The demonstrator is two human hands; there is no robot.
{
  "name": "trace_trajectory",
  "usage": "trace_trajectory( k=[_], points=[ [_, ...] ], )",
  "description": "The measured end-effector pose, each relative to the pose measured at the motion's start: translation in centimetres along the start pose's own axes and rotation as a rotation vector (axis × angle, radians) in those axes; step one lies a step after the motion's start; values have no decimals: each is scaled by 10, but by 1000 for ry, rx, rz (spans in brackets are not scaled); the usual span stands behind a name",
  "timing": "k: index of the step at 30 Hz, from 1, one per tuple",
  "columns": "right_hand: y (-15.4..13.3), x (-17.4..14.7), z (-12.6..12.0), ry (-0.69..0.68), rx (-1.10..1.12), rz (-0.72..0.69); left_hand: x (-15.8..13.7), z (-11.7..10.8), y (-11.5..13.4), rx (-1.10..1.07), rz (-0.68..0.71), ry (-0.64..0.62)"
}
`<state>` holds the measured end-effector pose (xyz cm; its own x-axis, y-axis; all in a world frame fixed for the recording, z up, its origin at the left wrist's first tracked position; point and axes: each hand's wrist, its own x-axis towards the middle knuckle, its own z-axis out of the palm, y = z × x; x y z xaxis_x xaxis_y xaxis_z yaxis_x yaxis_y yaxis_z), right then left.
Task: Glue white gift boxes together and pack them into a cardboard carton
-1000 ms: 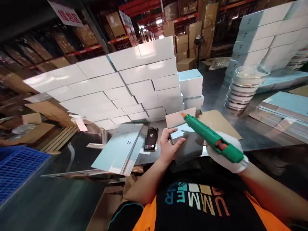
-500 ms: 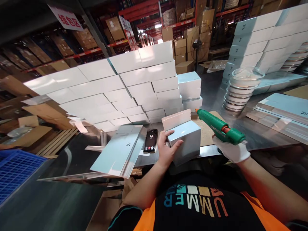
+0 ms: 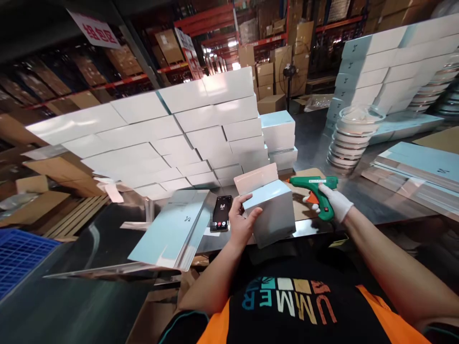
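Two hands at near table edge (image 3: 315, 228). Left hand (image 3: 239, 220), bare, fingers clasped on left side of pale blue box (image 3: 274, 211), flap (image 3: 256, 177) standing open, box overhanging the edge. Right hand (image 3: 332, 201), gloved, fingers wrapped round one green glue gun (image 3: 315, 188) on cardboard sheet (image 3: 300, 206) just beside box. One phone (image 3: 221, 213) left of box. Bare steel beyond, right of box wall (image 3: 172, 134).

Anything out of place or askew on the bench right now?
The stack of flat box blanks juts past the table edge, tilted. A phone lies beside the box the left hand holds. The right hand holds the glue gun. Nothing looks spilled.
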<state>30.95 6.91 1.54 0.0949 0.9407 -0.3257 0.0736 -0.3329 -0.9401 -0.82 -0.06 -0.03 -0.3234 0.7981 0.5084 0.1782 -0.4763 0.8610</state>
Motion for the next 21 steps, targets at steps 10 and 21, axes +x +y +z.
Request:
trace_trajectory(
  k=[10,21],
  points=[
    [-28,-19,57,-49,-181,-493,10,-4,-13,-26,15,-83],
    [-20,-8,70,-337,-245,-873,7,2,-31,-157,195,-10]
  ],
)
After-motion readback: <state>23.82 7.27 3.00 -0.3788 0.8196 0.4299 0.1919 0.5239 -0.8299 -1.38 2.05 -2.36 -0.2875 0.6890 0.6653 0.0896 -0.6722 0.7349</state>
